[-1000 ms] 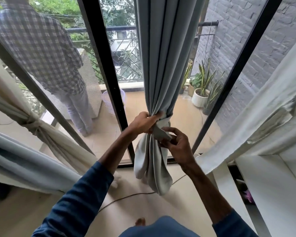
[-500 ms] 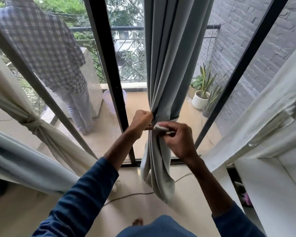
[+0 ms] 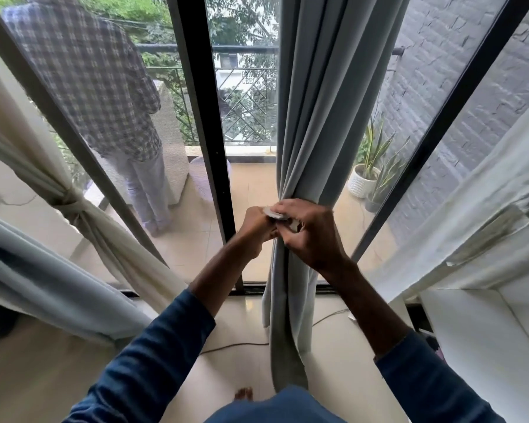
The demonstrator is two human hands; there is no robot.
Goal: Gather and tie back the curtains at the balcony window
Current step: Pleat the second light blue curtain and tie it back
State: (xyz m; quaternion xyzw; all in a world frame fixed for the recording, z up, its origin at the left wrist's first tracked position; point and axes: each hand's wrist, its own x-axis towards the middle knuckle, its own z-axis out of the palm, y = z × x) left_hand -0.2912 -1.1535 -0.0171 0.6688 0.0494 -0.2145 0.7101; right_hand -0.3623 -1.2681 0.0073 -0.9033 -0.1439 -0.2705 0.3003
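A grey curtain point(image 3: 324, 102) hangs in front of the balcony window, bunched into a narrow column at waist height. A pale tie-back strap point(image 3: 274, 212) wraps the bunch. My left hand point(image 3: 257, 227) grips the strap's end on the left side of the bunch. My right hand point(image 3: 309, 230) is closed over the strap in front of the curtain, touching the left hand. The strap is mostly hidden under the fingers. At the left, a cream curtain point(image 3: 83, 215) is tied in a knot, with a grey curtain point(image 3: 43, 279) below it.
A person in a checked shirt point(image 3: 89, 87) stands on the balcony behind the glass. Black window frames point(image 3: 205, 132) cross the view. Potted plants point(image 3: 367, 175) stand outside at right. A white cloth point(image 3: 471, 215) drapes over a white ledge. A cable point(image 3: 242, 345) lies on the floor.
My right hand has carried the strap's free end up and leftwards across the front of the bunch to meet my left hand. The view has moved closer to the curtain.
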